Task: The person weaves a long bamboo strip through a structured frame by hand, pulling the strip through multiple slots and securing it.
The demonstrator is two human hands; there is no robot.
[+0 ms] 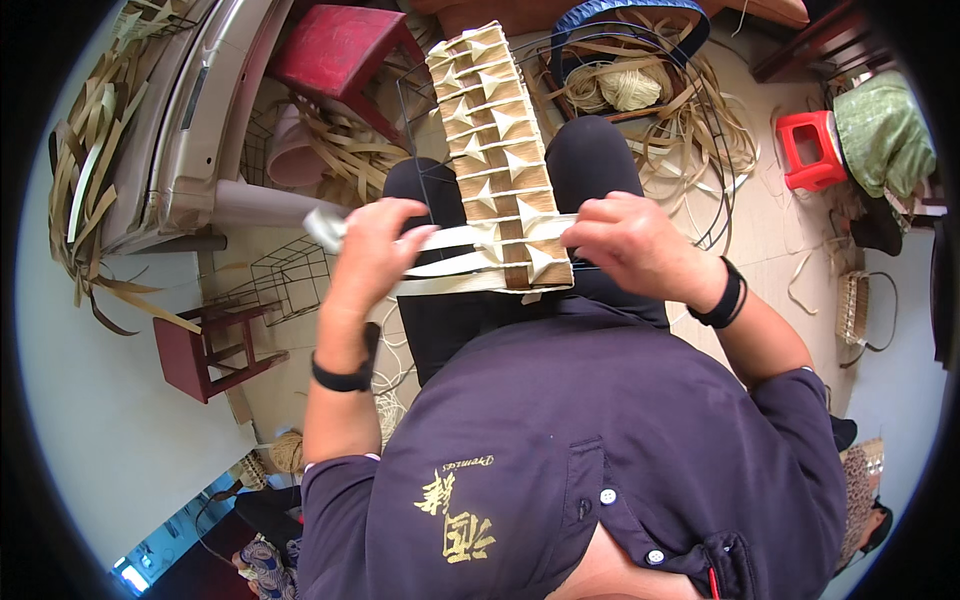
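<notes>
– Your right hand (pixel 630 240) is pinched closed on a white strip (pixel 553 228) at the right edge of the woven panel (pixel 507 190), seen from the head view.

– And the left?

– Your left hand (pixel 373 255) is half curled, thumb and forefinger apart, with a white band (pixel 455 238) running behind it to the panel's left edge. Whether the other fingers grip that band, you can't tell from here.

– Where does the panel sit?

– Over your lap, long side pointing away from you, its near end close to your shirt (pixel 600 400). Your right knee (pixel 592 160) is just beside it.

– What could go wrong?

– Uneven pulling could skew the panel or let it slide off your lap. The band's far end looks bunched, so it might twist and crease the weave. Two loose strips (pixel 450 266) lie close by on the left; your fingers could catch one by mistake.

– What's hard to see?

– The panel's underside is hidden, so you can't tell whether strip and band are one piece. Your right fingertips are partly tucked from sight, and the bunched end is blurred.
</notes>
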